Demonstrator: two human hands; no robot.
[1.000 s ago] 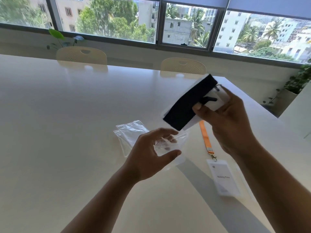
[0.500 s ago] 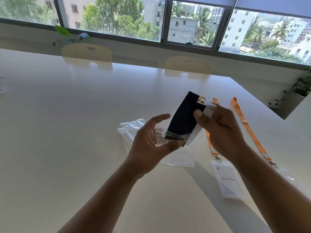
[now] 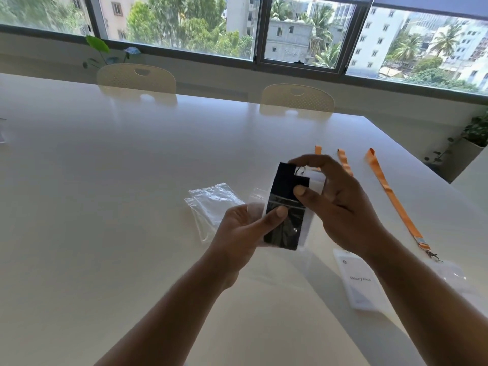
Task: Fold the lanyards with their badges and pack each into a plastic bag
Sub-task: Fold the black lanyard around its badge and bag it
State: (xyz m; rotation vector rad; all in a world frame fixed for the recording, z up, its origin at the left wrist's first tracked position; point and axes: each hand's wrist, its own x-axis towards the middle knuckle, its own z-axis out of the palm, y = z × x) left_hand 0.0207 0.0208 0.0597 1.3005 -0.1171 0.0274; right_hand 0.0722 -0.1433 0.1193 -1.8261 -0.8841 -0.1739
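Head cam: we're halfway into bagging a folded black lanyard over a big white table.

Our left hand pinches the clear plastic bag with the thumb pressed on its front, and our right hand grips the top of the folded black lanyard and badge, whose lower half already sits inside the bag, all held up off the table around dead centre. At 9 o'clock from the hands a small stack of spare bags lies flat. Off at 2 to 3 o'clock, orange lanyards stretch across the top, with a white badge lying flat at 4 o'clock. Two cream chairs are tucked in at the far edge at 12, under a wide window showing trees and buildings, plus a potted plant over at 3.
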